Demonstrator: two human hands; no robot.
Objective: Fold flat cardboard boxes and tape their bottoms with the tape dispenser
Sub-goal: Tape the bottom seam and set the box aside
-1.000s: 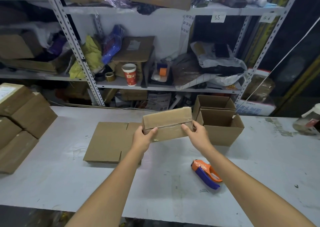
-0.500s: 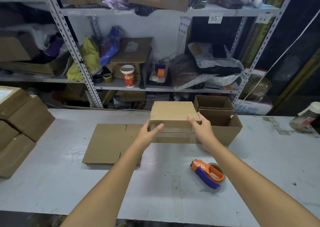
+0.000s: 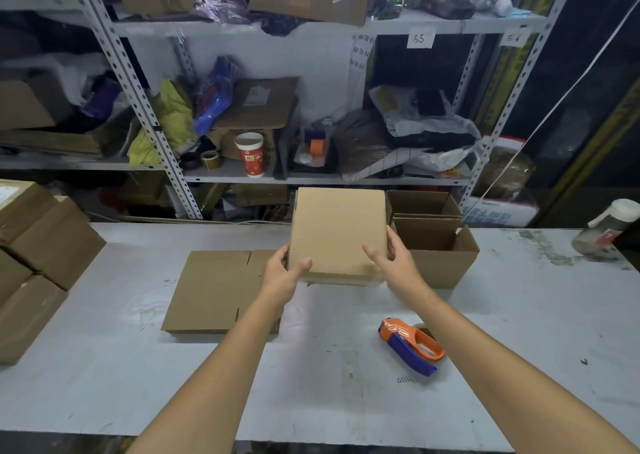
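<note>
The box (image 3: 337, 231) was held over the desk (image 3: 138, 384) and appeared raised clear of it, one broad face tilted toward the camera. The left grip (image 3: 282, 273) was clamped on its lower left corner, thumb on the near face and fingers behind the edge. The right grip (image 3: 394, 263) was clamped likewise on the lower right edge. Whether the bottom seam carried tape could not be confirmed.

Two open boxes (image 3: 440, 256) stood just beside it on the right, flaps up. Flat boxes (image 3: 211, 290) lay on the left. The dispenser (image 3: 412, 348) lay nearer the person, well apart from both grips.

Probable faults:
- Both grips held only the lower part, so the box could pivot or slip out.
- Moved to the right, it could catch a raised flap and shift the open boxes.
- An untaped bottom would spring open under load.
</note>
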